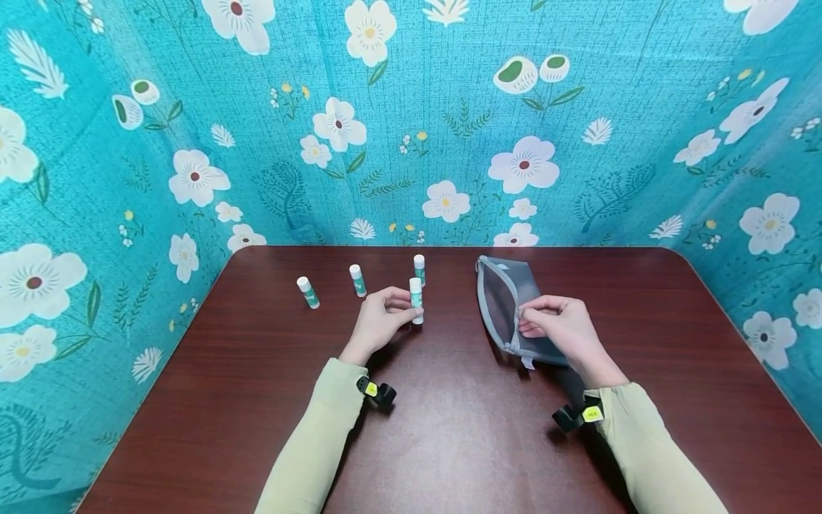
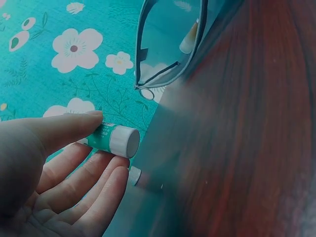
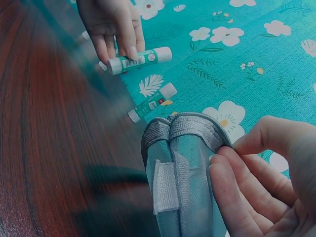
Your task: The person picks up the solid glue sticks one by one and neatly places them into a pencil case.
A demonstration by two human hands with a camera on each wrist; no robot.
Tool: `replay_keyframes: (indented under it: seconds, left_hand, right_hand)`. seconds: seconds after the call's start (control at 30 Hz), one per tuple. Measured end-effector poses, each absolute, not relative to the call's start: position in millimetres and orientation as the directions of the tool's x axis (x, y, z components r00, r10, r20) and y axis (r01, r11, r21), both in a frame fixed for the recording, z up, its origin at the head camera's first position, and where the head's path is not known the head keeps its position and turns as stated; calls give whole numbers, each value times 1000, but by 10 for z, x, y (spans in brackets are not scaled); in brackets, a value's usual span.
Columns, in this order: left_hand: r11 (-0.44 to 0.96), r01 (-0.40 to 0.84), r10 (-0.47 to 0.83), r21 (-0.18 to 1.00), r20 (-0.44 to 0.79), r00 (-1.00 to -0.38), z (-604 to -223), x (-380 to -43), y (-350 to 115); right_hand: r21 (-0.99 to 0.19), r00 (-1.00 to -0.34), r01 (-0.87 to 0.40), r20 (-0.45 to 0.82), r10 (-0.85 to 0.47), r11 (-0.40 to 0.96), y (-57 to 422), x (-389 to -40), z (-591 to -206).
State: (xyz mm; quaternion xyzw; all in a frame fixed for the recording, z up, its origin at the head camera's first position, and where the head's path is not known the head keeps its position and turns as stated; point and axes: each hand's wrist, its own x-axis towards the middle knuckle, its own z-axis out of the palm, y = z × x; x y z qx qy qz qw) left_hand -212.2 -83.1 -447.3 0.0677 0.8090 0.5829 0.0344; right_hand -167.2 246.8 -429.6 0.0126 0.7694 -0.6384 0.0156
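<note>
My left hand [image 1: 379, 321] pinches a light, rigid, slick stick [image 1: 416, 300] mid-barrel; right hand [image 1: 559, 325] pinches the floppy pouch [image 1: 507, 300] rim.

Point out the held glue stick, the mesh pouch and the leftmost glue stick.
held glue stick [image 1: 416, 294], head view, on its label.
mesh pouch [image 1: 500, 294], head view, on its mesh side.
leftmost glue stick [image 1: 308, 293], head view, mid-body.

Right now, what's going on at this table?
A person sits at a dark wooden table. The left hand pinches an upright white-and-green stick. Three more sticks stand apart behind it: one far left, one in the middle, one nearest the pouch. The right hand grips the edge of a grey mesh zip pouch, lying on the table with its mouth open.
</note>
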Motion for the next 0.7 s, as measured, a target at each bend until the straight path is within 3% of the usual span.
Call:
replay_keyframes:
  seconds: [0.7]
  left_hand:
    - [294,68,165,953,19,-986,-4445,-2213,-605]
  right_hand:
    - [-982,-999,44,-44,5,185,2457,-1676,-4305]
